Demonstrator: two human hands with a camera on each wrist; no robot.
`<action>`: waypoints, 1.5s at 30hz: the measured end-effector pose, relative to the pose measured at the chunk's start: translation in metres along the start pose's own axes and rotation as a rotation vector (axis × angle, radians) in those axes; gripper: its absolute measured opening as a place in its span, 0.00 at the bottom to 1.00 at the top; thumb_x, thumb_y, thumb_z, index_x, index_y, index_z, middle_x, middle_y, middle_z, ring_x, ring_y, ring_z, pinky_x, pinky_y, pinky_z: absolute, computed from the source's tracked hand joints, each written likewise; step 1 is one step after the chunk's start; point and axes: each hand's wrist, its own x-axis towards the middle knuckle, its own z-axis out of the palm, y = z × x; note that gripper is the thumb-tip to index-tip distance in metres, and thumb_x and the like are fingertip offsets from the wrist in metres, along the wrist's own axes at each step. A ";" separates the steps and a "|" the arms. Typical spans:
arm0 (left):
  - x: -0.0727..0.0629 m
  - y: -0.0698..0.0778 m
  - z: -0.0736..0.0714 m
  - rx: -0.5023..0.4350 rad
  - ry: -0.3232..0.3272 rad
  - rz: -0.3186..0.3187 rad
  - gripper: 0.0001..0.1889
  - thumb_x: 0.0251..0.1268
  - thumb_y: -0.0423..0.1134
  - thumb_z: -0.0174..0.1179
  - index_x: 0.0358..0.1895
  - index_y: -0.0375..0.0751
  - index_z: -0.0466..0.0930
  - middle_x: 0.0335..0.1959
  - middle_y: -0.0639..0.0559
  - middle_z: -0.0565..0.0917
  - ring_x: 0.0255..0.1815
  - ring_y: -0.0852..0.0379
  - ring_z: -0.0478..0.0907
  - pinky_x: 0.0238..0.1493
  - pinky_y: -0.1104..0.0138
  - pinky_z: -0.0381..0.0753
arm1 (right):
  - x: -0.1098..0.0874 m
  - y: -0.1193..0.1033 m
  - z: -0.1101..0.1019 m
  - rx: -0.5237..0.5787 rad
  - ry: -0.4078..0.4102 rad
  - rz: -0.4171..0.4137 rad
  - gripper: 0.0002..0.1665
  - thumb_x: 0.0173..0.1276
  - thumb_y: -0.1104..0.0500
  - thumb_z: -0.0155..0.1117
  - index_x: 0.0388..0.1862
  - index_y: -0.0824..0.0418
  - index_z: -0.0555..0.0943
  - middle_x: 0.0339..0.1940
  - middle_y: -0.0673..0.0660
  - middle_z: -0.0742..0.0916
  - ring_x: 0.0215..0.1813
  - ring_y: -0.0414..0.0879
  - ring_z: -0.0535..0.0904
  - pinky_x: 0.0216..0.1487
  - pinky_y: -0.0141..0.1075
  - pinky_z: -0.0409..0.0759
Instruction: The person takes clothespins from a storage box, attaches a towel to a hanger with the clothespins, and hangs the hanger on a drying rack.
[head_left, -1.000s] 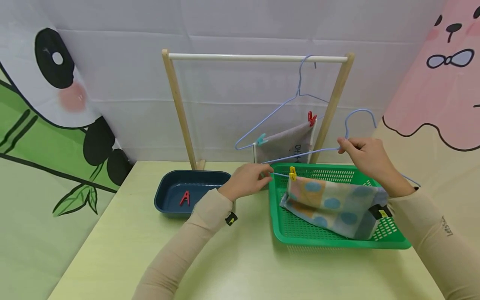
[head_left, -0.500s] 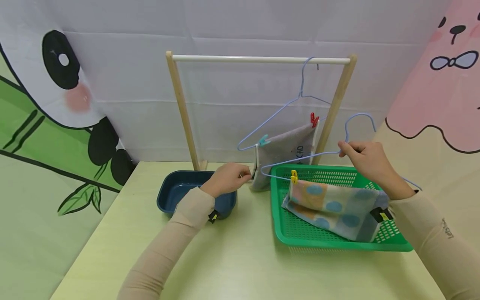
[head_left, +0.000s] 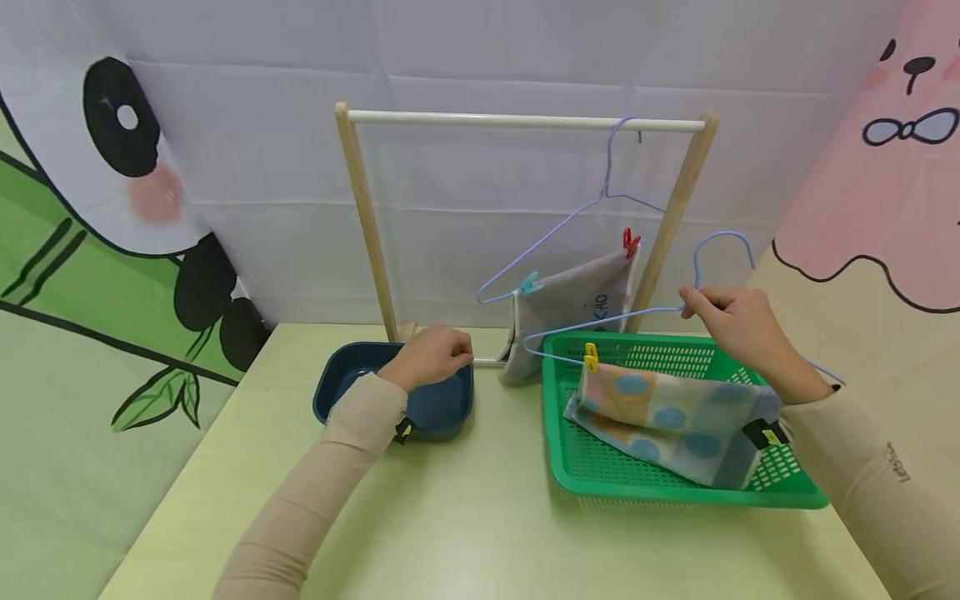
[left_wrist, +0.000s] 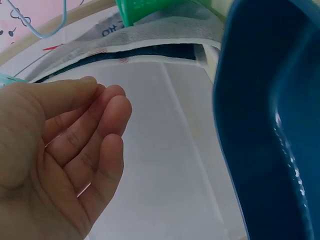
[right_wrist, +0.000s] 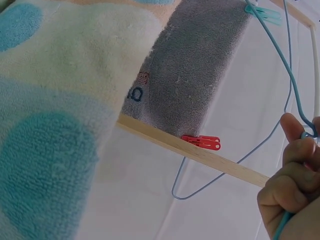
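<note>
My right hand [head_left: 738,332] grips a blue wire clothes hanger [head_left: 622,316] near the base of its hook. A yellow clothespin [head_left: 591,358] pinches one corner of a dotted towel [head_left: 667,417] to the hanger's lower wire. Below the clip, the towel hangs over the green basket [head_left: 553,442]. Over the navy basin [head_left: 452,412] is my left hand [head_left: 429,357]. In the left wrist view its fingers [left_wrist: 111,115] curl loosely, thumb close to the index finger, with nothing visible between them. The hand and forearm cover part of the basin's inside.
A wooden rack with a white bar [head_left: 487,121] stands behind. From it hangs another blue hanger [head_left: 540,242] bearing a grey towel [head_left: 562,304], clipped by a turquoise clothespin [head_left: 529,284] and a red clothespin [head_left: 630,242]. The towel's lower end hangs beside the basket.
My left hand has moved left, from the hanger's left end to over the basin, where a red clothespin showed a second ago. My right hand keeps holding the hanger nearly still.
</note>
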 end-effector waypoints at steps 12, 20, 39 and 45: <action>-0.007 -0.018 0.001 0.048 -0.058 -0.048 0.06 0.64 0.36 0.61 0.28 0.44 0.80 0.23 0.57 0.78 0.21 0.61 0.71 0.28 0.67 0.72 | -0.002 0.004 0.000 0.012 -0.006 0.019 0.32 0.72 0.38 0.47 0.33 0.62 0.86 0.14 0.57 0.72 0.12 0.45 0.56 0.15 0.39 0.59; -0.011 -0.031 -0.002 0.055 -0.091 -0.028 0.12 0.66 0.29 0.52 0.22 0.43 0.72 0.17 0.55 0.69 0.18 0.60 0.61 0.26 0.67 0.62 | -0.003 0.004 -0.001 0.012 -0.022 0.013 0.32 0.73 0.39 0.46 0.34 0.63 0.85 0.10 0.55 0.70 0.12 0.45 0.56 0.16 0.39 0.59; -0.023 -0.044 -0.016 0.100 -0.122 -0.084 0.07 0.61 0.27 0.56 0.29 0.41 0.81 0.32 0.49 0.79 0.29 0.54 0.73 0.36 0.61 0.75 | -0.001 0.008 0.002 0.006 -0.029 0.003 0.31 0.73 0.39 0.46 0.34 0.61 0.86 0.09 0.55 0.69 0.12 0.46 0.57 0.16 0.39 0.59; -0.024 -0.050 -0.018 0.095 -0.158 -0.087 0.11 0.65 0.29 0.53 0.25 0.40 0.78 0.25 0.49 0.75 0.23 0.57 0.66 0.30 0.64 0.69 | 0.000 0.011 0.003 0.003 -0.038 0.000 0.30 0.74 0.40 0.46 0.34 0.62 0.86 0.08 0.54 0.68 0.11 0.46 0.57 0.16 0.39 0.60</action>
